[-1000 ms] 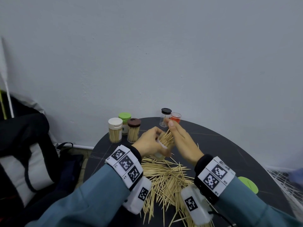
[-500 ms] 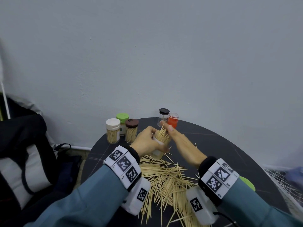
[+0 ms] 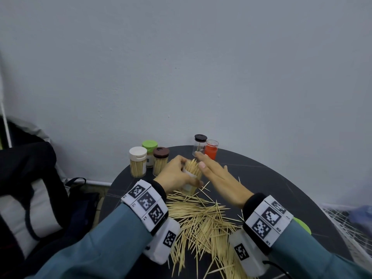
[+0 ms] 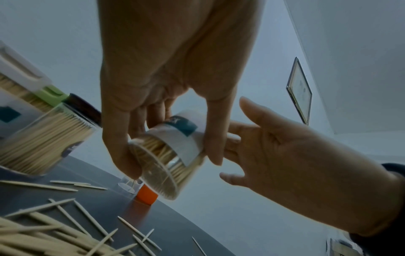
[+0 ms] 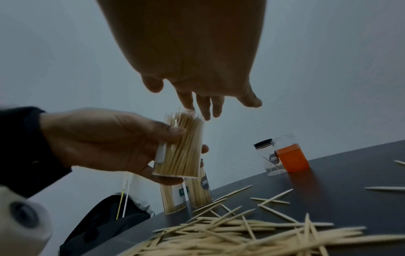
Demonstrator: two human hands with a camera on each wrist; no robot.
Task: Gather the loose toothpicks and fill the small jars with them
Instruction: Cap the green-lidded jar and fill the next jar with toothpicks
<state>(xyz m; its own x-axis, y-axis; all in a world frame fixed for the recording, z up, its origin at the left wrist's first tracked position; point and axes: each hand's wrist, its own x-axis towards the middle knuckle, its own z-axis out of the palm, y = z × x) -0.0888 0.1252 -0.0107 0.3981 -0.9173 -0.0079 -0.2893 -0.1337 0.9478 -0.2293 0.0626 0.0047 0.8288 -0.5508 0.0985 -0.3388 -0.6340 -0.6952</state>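
My left hand [image 3: 174, 176] grips a clear lidless jar [image 3: 190, 175] packed with toothpicks and holds it tilted above the dark round table [image 3: 271, 182]. In the left wrist view the fingers and thumb wrap round the jar [image 4: 175, 152]. My right hand [image 3: 218, 178] is flat with straight fingers, and its fingertips [image 5: 206, 110] are at the toothpick tips that stick out of the jar [image 5: 181, 147]. It holds nothing. A large pile of loose toothpicks [image 3: 201, 222] lies on the table below both wrists.
Three capped, filled jars stand at the back left: white lid [image 3: 138, 162], green lid [image 3: 149, 147], brown lid [image 3: 160, 161]. A nearly empty black-lidded jar [image 3: 199, 144] and an open orange jar [image 3: 211, 151] stand behind the hands. A green lid [image 3: 302, 226] lies right; a bag [image 3: 30, 188] left.
The right hand has flattened and shifted slightly along the toothpick tips. The left hand keeps its grip on the jar, which has barely moved.
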